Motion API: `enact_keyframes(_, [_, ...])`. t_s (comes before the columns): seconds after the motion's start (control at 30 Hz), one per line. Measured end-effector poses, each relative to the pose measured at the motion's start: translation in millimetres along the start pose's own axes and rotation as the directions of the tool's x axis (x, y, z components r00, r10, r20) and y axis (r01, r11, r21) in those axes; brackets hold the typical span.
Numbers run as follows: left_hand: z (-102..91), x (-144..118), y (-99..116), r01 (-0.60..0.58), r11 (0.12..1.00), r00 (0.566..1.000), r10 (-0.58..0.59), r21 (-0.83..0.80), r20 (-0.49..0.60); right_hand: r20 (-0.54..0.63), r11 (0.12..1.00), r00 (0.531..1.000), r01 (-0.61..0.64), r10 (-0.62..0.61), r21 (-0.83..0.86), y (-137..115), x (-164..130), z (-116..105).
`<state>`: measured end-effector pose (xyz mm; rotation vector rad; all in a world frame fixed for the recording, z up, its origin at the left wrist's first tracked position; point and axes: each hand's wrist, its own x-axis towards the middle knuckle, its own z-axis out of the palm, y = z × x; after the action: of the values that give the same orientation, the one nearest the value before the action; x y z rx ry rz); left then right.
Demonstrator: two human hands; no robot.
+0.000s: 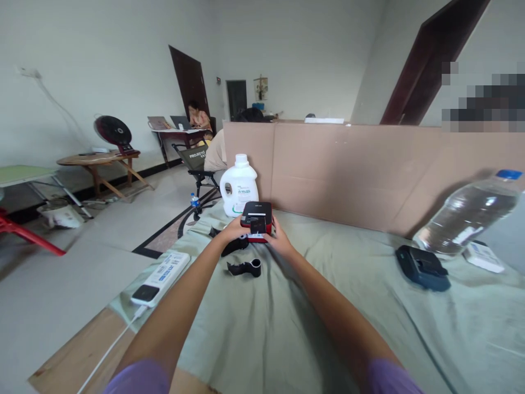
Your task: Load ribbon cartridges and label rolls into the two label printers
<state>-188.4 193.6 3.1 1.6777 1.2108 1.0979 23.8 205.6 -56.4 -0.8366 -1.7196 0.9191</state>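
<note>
Both hands grip a small red-and-black boxy device [257, 208] near the foot of the cardboard panel. My left hand [233, 229] is closed on its left side, and my right hand [280, 238] holds the right side with the thumb at the front edge. On its near face a black square and a white printed strip show; its exact kind is unclear. Just below it on the cloth lies a curled black strap [245, 267]. Another black strap [234, 246] is partly hidden by my left hand. Behind the device stands a white jug [240, 186] with a handle.
A cardboard panel [328, 169] walls off the far edge of the green cloth [328, 257]. To the right are a large water bottle [467, 213], a dark blue device [422, 267] and a white box [484, 256]. A white power bank [162, 278] with a cable lies left.
</note>
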Motion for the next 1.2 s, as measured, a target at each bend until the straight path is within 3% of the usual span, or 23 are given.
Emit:
enact_keyframes(0.07, [1.5,-9.1,0.7,0.018,1.000,0.999,-0.017,0.022,-0.044,0.005,0.982,0.999,-0.052,0.053,-0.182,0.3,-31.5,-26.6])
enact_keyframes(0.13, [5.4,-20.0,2.9,0.009,0.997,0.979,0.008,0.082,-0.202,0.049,0.941,0.996,-0.057,0.078,-0.334,-1.2,-75.4,-64.6])
enact_keyframes(0.17, [9.5,-25.9,5.5,-0.010,0.993,0.947,0.048,0.120,-0.318,0.078,0.909,0.993,-0.053,0.094,-0.412,-3.7,-100.6,-85.6])
enact_keyframes(0.23, [24.6,-38.4,14.7,-0.069,0.981,0.827,0.157,0.180,-0.539,0.105,0.820,0.981,-0.074,0.161,-0.568,-14.5,-152.6,-125.3])
enact_keyframes(0.3, [51.1,-52.6,28.8,-0.140,0.968,0.719,0.244,0.208,-0.651,0.135,0.701,0.965,-0.065,0.226,-0.710,-32.9,-200.6,-154.4])
enact_keyframes(0.33, [68.5,-60.9,36.7,-0.167,0.962,0.703,0.271,0.217,-0.657,0.128,0.634,0.960,-0.062,0.250,-0.771,-43.9,-221.0,-163.5])
enact_keyframes(0.37, [88.1,-70.2,44.4,-0.179,0.957,0.714,0.286,0.228,-0.639,0.110,0.570,0.955,-0.070,0.276,-0.818,-54.9,-238.4,-169.0])
enact_keyframes(0.4, [109.0,-80.6,51.0,-0.170,0.954,0.756,0.287,0.247,-0.588,0.085,0.513,0.951,-0.084,0.297,-0.855,-65.3,-252.7,-171.6])
enact_keyframes(0.5, [171.3,-116.7,60.8,-0.076,0.940,0.926,0.190,0.334,-0.325,0.001,0.403,0.940,-0.145,0.341,-0.904,-86.9,-279.1,-168.7])
enact_keyframes(0.53, [188.9,-129.0,60.7,-0.045,0.929,0.961,0.140,0.367,-0.237,-0.013,0.385,0.938,-0.155,0.347,-0.910,-90.3,-283.6,-166.8])
enact_keyframes(0.6, [216.1,-150.4,57.6,-0.046,0.906,0.989,0.100,0.420,-0.107,-0.029,0.367,0.936,-0.165,0.350,-0.916,-92.8,-288.7,-164.1])
enact_keyframes(0.67, [231.7,-164.5,54.9,-0.169,0.877,0.985,0.159,0.449,0.061,-0.035,0.362,0.940,-0.165,0.339,-0.918,-92.0,-290.4,-163.8])
enact_keyframes(0.77, [238.1,-170.9,56.1,-0.258,0.854,0.964,0.199,0.451,0.175,-0.037,0.359,0.944,-0.160,0.328,-0.919,-91.0,-288.8,-165.7])
enact_keyframes(0.97, [233.2,-168.6,59.1,-0.260,0.848,0.960,0.175,0.463,0.219,-0.031,0.324,0.935,-0.154,0.352,-0.933,-100.9,-292.9,-164.4])
enact_keyframes(1.1, [228.6,-172.8,56.6,-0.279,0.850,0.947,0.166,0.447,0.276,-0.019,0.318,0.937,-0.137,0.349,-0.938,-111.0,-331.5,-155.8])
enact_keyframes(1.2, [224.3,-174.2,55.3,-0.277,0.859,0.940,0.150,0.431,0.306,-0.075,0.294,0.935,-0.184,0.347,-0.938,-122.0,-365.8,-145.6])
